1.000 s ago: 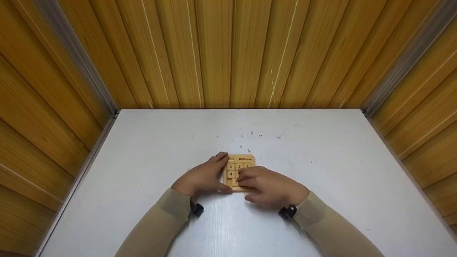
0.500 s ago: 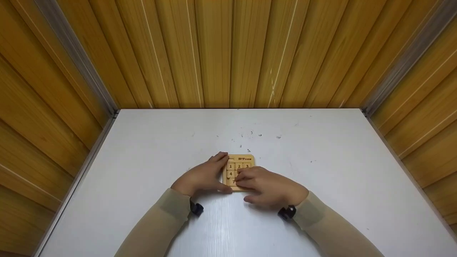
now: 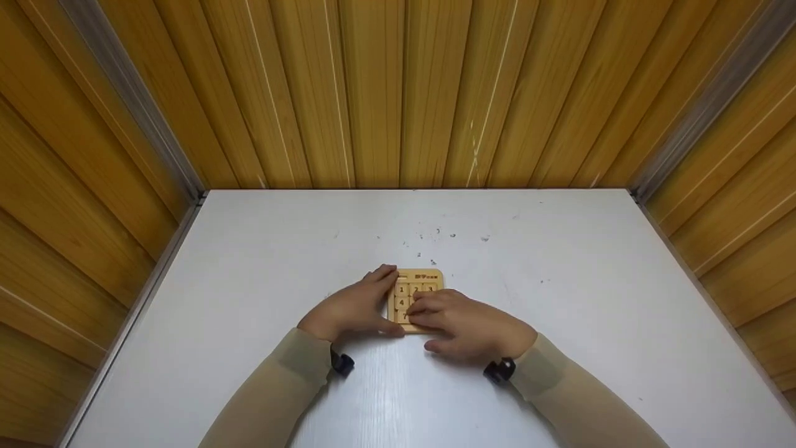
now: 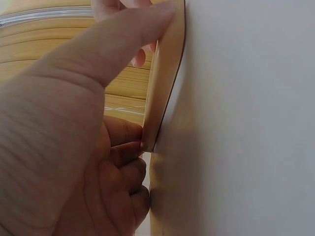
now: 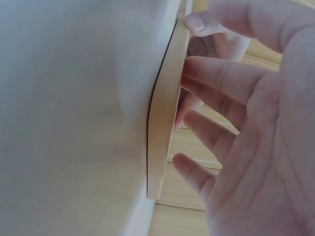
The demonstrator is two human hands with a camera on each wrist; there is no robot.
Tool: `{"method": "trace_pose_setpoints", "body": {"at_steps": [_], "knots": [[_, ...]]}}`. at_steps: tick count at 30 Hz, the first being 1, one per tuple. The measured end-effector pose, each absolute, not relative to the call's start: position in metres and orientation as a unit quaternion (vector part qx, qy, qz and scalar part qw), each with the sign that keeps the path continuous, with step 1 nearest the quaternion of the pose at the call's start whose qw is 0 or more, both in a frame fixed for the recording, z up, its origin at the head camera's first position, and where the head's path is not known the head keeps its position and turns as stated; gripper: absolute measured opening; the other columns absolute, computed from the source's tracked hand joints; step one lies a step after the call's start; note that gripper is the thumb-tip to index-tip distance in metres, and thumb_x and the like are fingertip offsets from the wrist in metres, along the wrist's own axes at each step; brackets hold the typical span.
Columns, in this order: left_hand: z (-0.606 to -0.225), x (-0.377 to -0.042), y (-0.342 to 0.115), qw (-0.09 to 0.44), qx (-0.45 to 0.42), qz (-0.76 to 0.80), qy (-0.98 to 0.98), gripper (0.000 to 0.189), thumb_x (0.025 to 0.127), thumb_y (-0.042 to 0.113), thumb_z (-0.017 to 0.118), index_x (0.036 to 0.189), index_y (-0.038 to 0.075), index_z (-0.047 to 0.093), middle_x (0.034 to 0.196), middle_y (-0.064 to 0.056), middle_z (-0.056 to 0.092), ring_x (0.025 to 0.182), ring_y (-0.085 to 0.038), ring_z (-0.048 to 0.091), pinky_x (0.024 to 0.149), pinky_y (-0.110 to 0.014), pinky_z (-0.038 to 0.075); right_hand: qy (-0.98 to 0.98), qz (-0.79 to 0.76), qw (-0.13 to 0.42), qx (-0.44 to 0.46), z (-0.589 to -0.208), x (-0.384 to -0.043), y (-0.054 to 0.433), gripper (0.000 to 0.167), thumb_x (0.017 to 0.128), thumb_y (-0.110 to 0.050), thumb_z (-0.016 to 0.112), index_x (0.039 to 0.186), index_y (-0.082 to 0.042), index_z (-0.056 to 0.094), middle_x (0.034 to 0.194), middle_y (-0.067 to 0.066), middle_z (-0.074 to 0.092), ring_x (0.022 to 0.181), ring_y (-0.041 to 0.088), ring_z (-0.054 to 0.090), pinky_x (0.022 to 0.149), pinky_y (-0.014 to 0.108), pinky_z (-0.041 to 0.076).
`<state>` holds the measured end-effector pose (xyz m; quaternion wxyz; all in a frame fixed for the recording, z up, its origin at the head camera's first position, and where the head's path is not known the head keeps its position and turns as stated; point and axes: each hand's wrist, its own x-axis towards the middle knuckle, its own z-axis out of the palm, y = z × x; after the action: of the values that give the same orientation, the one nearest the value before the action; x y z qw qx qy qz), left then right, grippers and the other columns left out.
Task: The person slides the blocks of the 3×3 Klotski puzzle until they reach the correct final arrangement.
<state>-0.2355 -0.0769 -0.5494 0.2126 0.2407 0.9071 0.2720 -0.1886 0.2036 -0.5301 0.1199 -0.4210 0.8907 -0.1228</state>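
Observation:
A wooden sliding number puzzle [image 3: 429, 274] lies flat on the white table, with tiles 1, 2, 3, 4 and 7 showing in the head view. My left hand [image 3: 354, 308] holds its frame along the left side, thumb at the near corner and fingers at the far one. In the left wrist view that thumb [image 4: 147, 24] presses on the wooden edge. My right hand [image 3: 463, 323] reaches over from the right with fingertips on the tiles near the 7 tile [image 3: 404, 316]. Its fingers look fairly straight in the right wrist view; they hide the tiles at the lower right.
Around the puzzle stretches the white table [image 3: 280, 249], with small dark marks [image 3: 453, 236] beyond the puzzle. Wood-patterned walls [image 3: 373, 93] stand at the back and both sides. A dark wrist strap [image 3: 499, 371] sits at the right cuff, another strap [image 3: 342, 364] at the left.
Tile 7 has slid left along the bottom row to sit under tile 4, and my right fingertips have shifted slightly left with it. My left hand has stayed in place.

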Motion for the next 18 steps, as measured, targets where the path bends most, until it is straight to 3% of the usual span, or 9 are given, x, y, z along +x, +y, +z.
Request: {"method": "trace_pose_setpoints", "body": {"at_steps": [7,18], "knots": [[-0.5494,-0.2365,-0.0774,0.212,0.245,0.271,0.906,0.131,0.086,0.059,0.096,0.183,0.020,0.018,0.193,0.005,0.011,0.179,-0.024,0.014,0.145,-0.050,0.026,0.895,-0.101,0.113,-0.420,-0.5312,-0.1879,0.2025,0.058,0.112,-0.045,0.066,0.165,-0.023,0.061,0.175,-0.008,0.054,0.173,0.026,0.036,0.145,0.056,0.025],[-0.5475,-0.2349,-0.0772,0.208,0.244,0.265,0.909,0.129,0.086,0.062,0.095,0.183,0.021,0.021,0.193,0.007,0.013,0.180,-0.026,0.014,0.144,-0.053,0.027,0.896,-0.126,0.129,-0.405,-0.5293,-0.1879,0.2030,0.064,0.110,-0.044,0.069,0.170,-0.025,0.055,0.178,-0.006,0.050,0.173,0.025,0.036,0.145,0.054,0.026]]}}
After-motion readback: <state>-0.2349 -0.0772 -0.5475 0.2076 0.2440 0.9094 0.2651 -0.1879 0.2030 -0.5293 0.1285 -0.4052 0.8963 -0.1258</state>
